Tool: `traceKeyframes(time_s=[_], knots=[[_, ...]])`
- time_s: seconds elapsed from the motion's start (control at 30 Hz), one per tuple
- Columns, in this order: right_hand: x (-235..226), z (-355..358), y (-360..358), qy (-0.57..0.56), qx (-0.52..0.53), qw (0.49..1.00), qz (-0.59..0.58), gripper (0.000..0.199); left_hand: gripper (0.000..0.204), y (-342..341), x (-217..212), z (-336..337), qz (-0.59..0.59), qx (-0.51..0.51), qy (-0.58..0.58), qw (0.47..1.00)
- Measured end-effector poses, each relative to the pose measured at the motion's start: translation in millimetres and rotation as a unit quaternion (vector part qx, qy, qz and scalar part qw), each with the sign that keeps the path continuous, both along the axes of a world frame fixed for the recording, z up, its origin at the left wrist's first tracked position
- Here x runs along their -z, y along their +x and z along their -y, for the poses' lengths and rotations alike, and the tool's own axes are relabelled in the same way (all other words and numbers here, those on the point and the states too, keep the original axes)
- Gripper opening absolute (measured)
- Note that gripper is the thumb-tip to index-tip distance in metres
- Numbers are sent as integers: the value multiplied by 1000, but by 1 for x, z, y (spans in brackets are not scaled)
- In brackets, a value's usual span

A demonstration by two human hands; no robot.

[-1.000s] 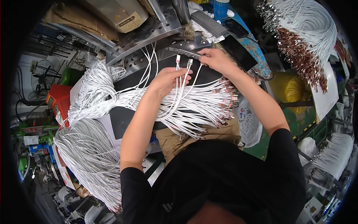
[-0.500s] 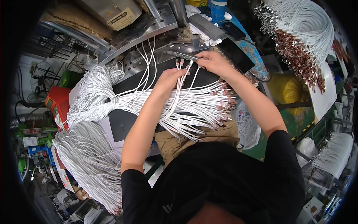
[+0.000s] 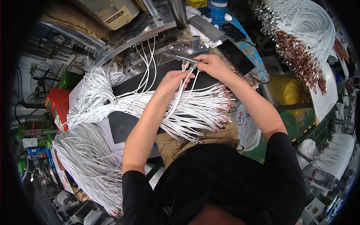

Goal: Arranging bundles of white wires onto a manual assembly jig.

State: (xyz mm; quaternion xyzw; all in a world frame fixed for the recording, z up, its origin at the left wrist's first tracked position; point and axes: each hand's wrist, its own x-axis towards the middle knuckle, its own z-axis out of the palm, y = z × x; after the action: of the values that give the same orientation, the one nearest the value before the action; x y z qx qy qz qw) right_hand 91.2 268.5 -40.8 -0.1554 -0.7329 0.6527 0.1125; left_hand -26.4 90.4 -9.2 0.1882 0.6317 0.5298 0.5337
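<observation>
A few thin white cables with small metal-tipped plugs (image 3: 182, 85) are pinched between the thumb and fingers of the left hand (image 3: 174, 81), their ends raised to a narrow grey metal bar (image 3: 187, 59) – whether they are seated cannot be told. The bar's near end is pinched by the right hand (image 3: 210, 66). Below, a fanned bundle of white cables (image 3: 187, 108) is spread over a flat black mat (image 3: 122, 127).

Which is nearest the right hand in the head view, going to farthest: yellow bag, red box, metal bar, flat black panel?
1. Metal bar: in the right hand.
2. Flat black panel: just right.
3. Yellow bag: farther right, lower.
4. Red box: far left.
</observation>
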Motion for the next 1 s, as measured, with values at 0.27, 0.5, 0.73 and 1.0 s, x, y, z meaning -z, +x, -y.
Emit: traceKeyframes(time_s=[0.27,0.5,0.73,1.0], knots=[[-4,2,4,95,-46,993,52,36,28,3,1,-5,6,-14,23,1000],[11,1,-1,33,40,999,-3,36,28,0,6,2,6,-18,13,1000],[10,1,1,86,1,996,-7,40,27,1,0,1,17,-23,5,1000],[-10,-4,4,27,10,998,58,46,36,-6,-11,9,74,-65,3,995]])
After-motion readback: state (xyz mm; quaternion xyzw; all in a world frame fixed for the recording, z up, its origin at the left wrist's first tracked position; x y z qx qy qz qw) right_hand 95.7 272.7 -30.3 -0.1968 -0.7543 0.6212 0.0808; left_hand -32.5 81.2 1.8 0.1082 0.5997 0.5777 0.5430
